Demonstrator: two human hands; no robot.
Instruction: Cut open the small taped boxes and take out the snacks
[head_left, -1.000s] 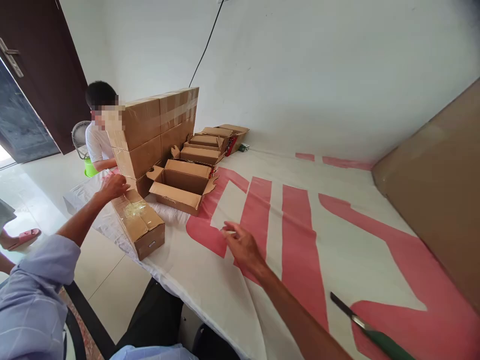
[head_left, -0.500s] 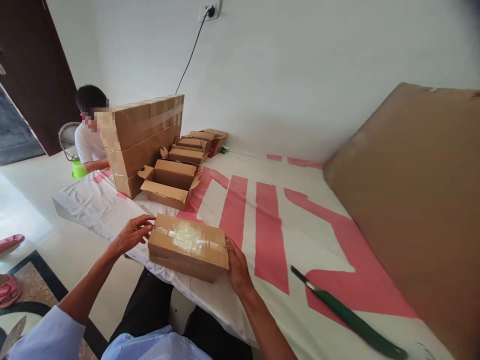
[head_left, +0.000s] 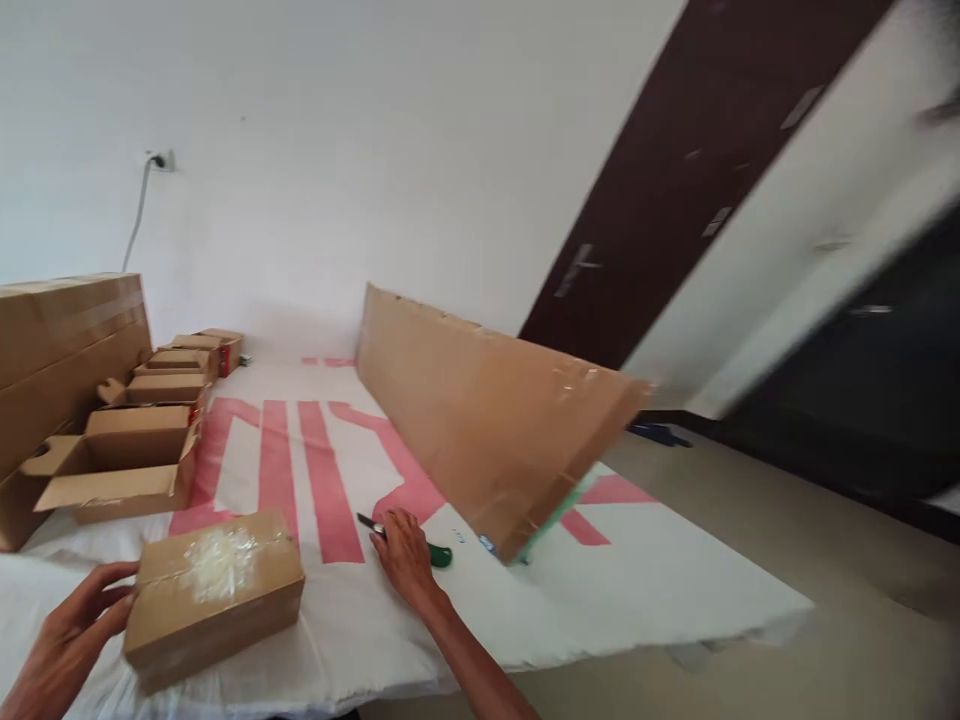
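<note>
A closed cardboard box (head_left: 217,590), with shiny clear tape across its top, lies at the near left of the cloth-covered table. At the box's left end is my left hand (head_left: 82,625), its fingers apart and touching the edge. My right hand (head_left: 405,555) is closed over the middle of a green-handled knife (head_left: 441,556) lying on the cloth. The knife's dark blade sticks out to the left of my fingers, and the handle's end shows on the right. My palm hides the part between.
Open cardboard boxes (head_left: 127,480) stand in a row at the left, beside a wall of stacked taped cartons (head_left: 67,330). A large cardboard piece (head_left: 480,410) rises slanting from the table (head_left: 637,590) to the right. Behind are a wall socket with a plugged cord (head_left: 139,215) and a dark door (head_left: 660,170).
My right hand has left the box's right end and come down on the knife. My left hand stays at the box. The view has swung right, and the other person is out of view.
</note>
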